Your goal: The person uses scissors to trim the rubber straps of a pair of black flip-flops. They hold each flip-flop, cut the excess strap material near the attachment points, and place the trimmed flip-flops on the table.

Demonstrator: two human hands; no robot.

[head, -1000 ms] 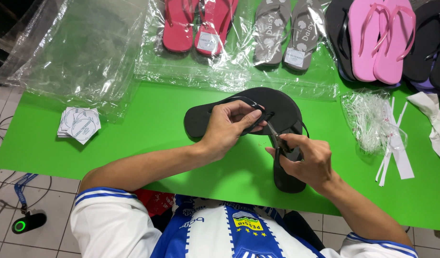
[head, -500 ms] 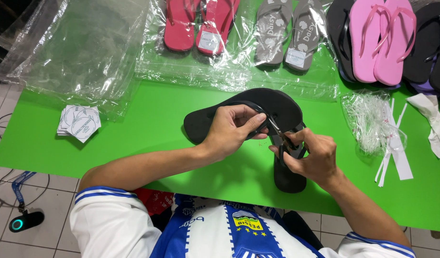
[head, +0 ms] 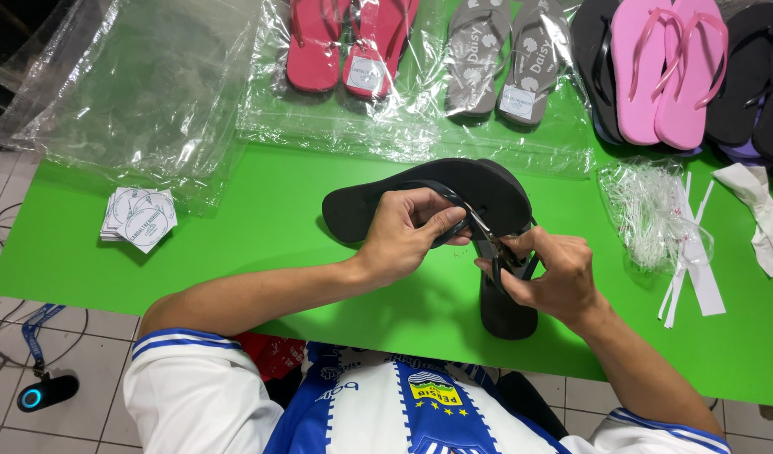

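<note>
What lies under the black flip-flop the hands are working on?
The black flip-flop lies across a second black flip-flop, whose heel end sticks out toward the person, on the green tabletop. The left hand and right hand cover where the two sandals cross.

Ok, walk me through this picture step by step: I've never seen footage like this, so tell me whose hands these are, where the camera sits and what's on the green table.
There is no machine here. The camera sits on a person's head and looks down, so both arms belong to that person. The left hand grips the strap of a black flip-flop lying on the green table. The right hand holds a small tool against the strap; its exact kind is hard to tell. A second black flip-flop lies partly under that hand. Along the far edge lie red flip-flops, grey ones and pink ones, some on clear plastic bags. A stack of round labels lies on the left, a bundle of thin plastic ties on the right.
</note>
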